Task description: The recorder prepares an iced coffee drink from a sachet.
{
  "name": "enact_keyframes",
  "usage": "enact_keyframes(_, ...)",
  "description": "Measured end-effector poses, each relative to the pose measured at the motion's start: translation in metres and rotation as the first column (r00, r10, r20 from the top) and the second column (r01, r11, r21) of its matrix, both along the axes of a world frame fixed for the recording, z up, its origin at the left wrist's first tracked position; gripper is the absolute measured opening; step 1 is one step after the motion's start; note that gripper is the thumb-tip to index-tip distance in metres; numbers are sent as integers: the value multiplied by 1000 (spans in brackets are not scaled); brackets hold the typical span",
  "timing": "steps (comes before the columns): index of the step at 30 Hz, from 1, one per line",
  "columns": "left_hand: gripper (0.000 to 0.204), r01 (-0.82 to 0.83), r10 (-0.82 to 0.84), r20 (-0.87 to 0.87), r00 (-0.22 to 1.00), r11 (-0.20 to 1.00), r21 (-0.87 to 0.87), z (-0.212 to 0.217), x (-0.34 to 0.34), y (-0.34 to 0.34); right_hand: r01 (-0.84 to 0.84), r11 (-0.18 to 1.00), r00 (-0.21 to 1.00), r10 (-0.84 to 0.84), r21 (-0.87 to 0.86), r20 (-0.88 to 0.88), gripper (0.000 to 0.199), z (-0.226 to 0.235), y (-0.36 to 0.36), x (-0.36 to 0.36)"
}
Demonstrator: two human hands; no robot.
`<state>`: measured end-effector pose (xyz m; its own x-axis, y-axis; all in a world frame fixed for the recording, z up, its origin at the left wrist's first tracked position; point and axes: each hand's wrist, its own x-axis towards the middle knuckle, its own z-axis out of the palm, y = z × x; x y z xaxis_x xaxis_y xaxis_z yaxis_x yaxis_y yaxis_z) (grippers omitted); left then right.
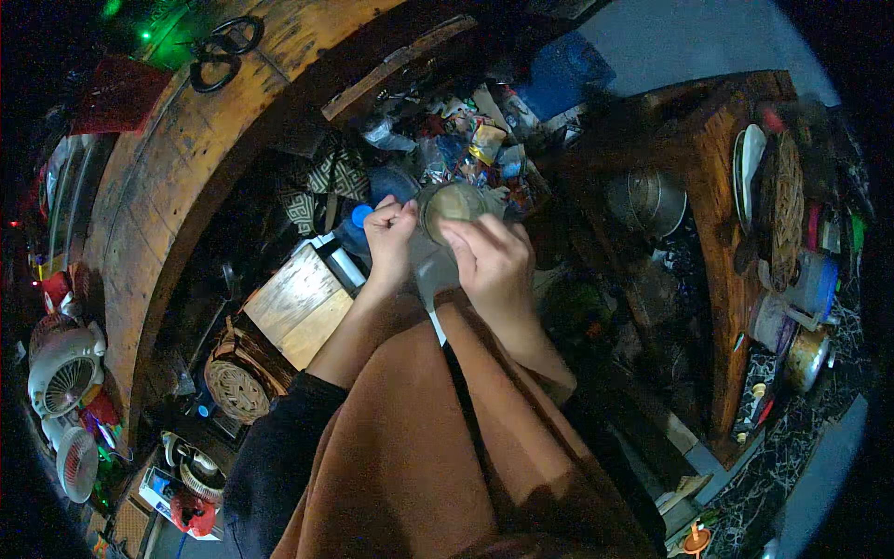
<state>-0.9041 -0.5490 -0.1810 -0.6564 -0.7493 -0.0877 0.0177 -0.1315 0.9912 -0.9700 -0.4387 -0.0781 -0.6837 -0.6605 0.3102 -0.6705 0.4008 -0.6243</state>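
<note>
Container [453,205] kinda blurry, right hand [491,250] at its rim, grip hard to tell, left hand [390,233] balled up beside it, palm hidden

A brown garment [400,447] fills the lower centre, with a black sleeve [279,447] to its left. Mid-frame: a pale yellowish round container [453,203] and 1 bright blue cap [360,215]. Upper centre-left, fabric [337,175] shows a black-and-cream key pattern; upper left, an orange-brown tabletop [177,140].

Brown garment [400,447], black sleeves [317,401]
</note>
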Motion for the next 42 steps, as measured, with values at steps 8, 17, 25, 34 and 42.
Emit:
enact_keyframes(8,33,11,-9,-28,1000,999,47,-1,4,2,-67,998,997,67,3,-30,8,-4,2,2)
enact_keyframes(17,27,45,-49,48,998,996,82,-14,13,-2,-62,998,997,61,29,42,6,-4,-1,-1)
enact_keyframes(25,21,-18,33,-33,999,930,368,-23,16,3,-18,992,999,12,126,42,7,-7,-6,1)
enact_keyframes(34,36,-8,23,-56,998,966,258,-11,13,1,0,998,995,6,-57,104,7,-11,-6,2)
enact_keyframes(42,33,-76,93,-49,994,958,277,-23,14,3,52,998,989,-45,-46,141,8,-12,-2,5)
